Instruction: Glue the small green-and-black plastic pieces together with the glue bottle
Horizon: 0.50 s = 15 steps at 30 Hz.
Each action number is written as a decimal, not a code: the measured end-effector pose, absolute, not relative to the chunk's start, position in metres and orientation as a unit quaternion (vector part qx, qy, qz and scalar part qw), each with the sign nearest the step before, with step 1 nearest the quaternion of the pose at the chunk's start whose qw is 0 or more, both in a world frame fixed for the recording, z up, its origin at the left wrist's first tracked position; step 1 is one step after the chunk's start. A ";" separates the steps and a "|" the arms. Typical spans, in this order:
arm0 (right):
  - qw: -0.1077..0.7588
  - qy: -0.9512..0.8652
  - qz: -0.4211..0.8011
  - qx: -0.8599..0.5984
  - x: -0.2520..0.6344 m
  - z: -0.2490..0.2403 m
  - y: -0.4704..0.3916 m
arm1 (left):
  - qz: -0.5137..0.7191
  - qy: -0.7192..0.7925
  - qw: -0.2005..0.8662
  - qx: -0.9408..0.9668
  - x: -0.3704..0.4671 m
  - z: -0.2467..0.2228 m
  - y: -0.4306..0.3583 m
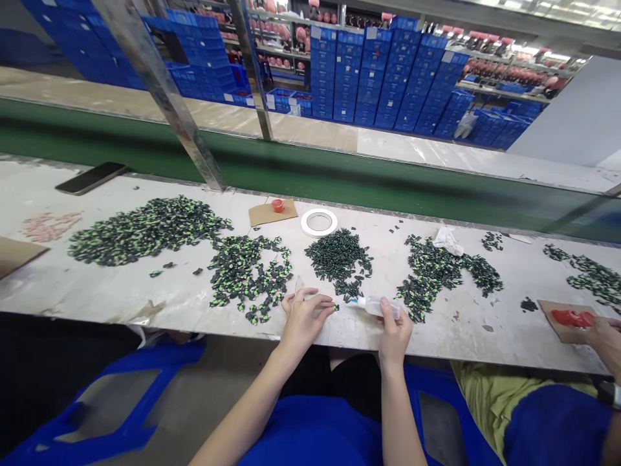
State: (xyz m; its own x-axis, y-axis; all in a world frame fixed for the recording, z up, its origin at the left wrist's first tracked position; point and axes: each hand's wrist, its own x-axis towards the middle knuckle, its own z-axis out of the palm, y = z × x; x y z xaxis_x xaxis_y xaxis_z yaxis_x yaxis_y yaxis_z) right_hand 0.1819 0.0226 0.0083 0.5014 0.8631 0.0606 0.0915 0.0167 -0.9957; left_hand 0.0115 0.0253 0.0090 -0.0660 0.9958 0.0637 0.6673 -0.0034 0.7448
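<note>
My left hand (306, 315) pinches a small dark green piece (336, 308) between thumb and fingertips, close above the white bench. In my right hand (394, 330) is a small translucent bottle (374, 306), lying nearly level. Its blue-tipped nozzle points left at the small piece, with a short gap between them. Just beyond both hands lies a pile of plain dark green pieces (337, 255). Left of my left hand are dark pieces with bright green marks (242, 268); a similar pile (429, 272) lies right of the bottle.
A white tape roll (319, 222) and cardboard with a red cap (277, 206) stand behind the piles. At far left are a phone (92, 178) and pink pieces (51, 226). Another person's hand (606, 343) is at right, beside cardboard holding red material (572, 318).
</note>
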 end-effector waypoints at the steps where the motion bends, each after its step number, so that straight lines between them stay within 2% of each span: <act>1: 0.619 -0.369 0.317 -0.617 0.184 0.008 0.023 | 0.319 0.655 0.260 0.633 0.011 0.009 0.025; 4: 0.647 -0.356 0.295 -0.606 0.188 0.008 0.029 | 0.313 0.651 0.269 0.637 0.010 0.010 0.025; 8: 0.644 -0.378 0.279 -0.604 0.187 0.008 0.042 | 0.306 0.641 0.266 0.651 0.009 0.012 0.025; 15: 0.544 -0.441 0.257 -0.665 0.184 0.001 0.059 | 0.317 0.634 0.224 0.669 0.015 0.007 0.024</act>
